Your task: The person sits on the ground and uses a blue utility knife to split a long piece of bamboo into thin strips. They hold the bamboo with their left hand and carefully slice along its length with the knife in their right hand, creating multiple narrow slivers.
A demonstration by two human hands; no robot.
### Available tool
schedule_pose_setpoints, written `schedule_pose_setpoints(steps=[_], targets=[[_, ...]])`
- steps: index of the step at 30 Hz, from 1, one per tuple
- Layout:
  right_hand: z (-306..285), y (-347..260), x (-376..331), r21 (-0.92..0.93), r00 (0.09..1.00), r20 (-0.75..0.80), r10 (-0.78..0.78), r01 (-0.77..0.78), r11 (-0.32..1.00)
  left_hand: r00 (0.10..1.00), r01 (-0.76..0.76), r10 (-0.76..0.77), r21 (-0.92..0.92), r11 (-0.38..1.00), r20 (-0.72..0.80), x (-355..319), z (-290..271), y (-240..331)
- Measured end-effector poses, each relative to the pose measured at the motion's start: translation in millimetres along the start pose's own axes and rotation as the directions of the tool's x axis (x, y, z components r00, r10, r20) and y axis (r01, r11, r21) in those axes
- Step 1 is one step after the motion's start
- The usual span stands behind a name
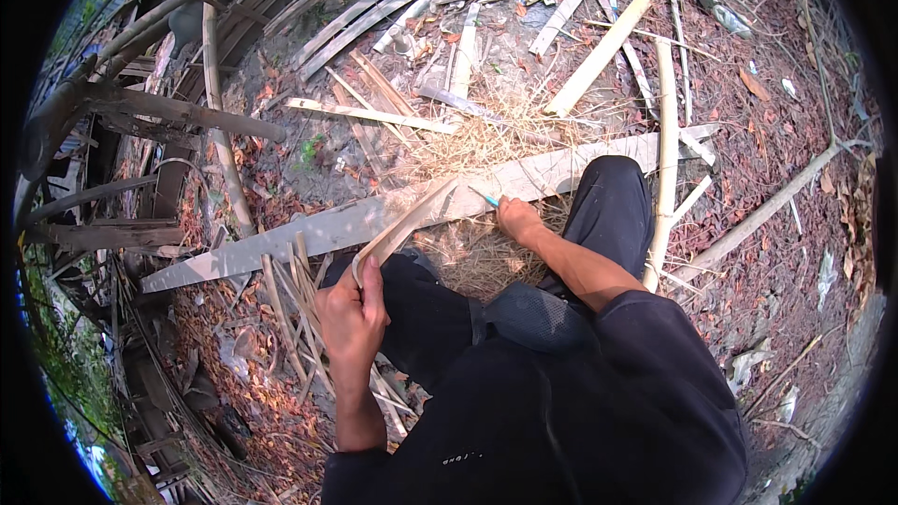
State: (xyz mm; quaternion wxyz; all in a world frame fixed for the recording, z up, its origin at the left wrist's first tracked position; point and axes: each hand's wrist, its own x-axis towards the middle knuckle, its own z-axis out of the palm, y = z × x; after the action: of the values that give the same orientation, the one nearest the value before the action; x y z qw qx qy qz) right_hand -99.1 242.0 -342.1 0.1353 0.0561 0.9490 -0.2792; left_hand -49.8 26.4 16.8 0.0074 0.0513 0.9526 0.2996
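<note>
My left hand [354,310] is closed around the near end of a split bamboo strip [409,223]. The strip slants up and to the right, and its far end lies over a long grey wooden plank [323,233]. My right hand [517,222] is closed on a slim tool with a teal part [490,201]. The tool points left toward the strip's far end, with a small gap between them. Most of the tool is hidden in my fist, so its kind cannot be told. Pale shavings [491,142] are heaped just beyond the plank.
Thin split strips [304,318] lie beside my left forearm. A thick pale pole [599,54] and an upright-lying pole [666,150] rest to the right. Weathered timber posts [178,112] stand at the left. Dry leaves and sticks cover the ground.
</note>
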Motion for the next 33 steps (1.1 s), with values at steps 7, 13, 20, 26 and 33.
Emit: schedule_pose_setpoints(steps=[7, 13, 20, 26, 33], targets=[[-85.7, -84.1, -37.2, 0.349, 0.964, -0.083, -0.252, 0.265, 0.899, 1.0, 0.012, -0.012, -0.036, 0.999, -0.005, -3.6, -4.0, -3.3], [14.3, 12.4, -9.3, 0.026, 0.919, -0.329, -0.219, 0.241, 0.97, 0.991, -0.127, 0.128, -0.016, 0.992, 0.047, -2.3, 7.4, -1.2], [-67.3, -77.7, -43.2, 0.285, 0.953, -0.179, -0.244, 0.287, 0.914, 0.989, -0.145, 0.143, 0.06, 0.988, 0.031, -6.7, -0.8, -5.1], [-66.8, -74.5, -36.0, 0.209, 0.993, -0.049, -0.11, 0.118, 0.971, 0.992, -0.127, 0.126, 0.051, 0.991, 0.023, -8.9, -1.4, -13.8], [1.0, -10.9, -7.9, 0.122, 0.97, -0.234, -0.063, 0.093, 0.988, 0.981, -0.192, 0.19, 0.046, 0.98, 0.039, -3.8, 0.7, -12.1]])
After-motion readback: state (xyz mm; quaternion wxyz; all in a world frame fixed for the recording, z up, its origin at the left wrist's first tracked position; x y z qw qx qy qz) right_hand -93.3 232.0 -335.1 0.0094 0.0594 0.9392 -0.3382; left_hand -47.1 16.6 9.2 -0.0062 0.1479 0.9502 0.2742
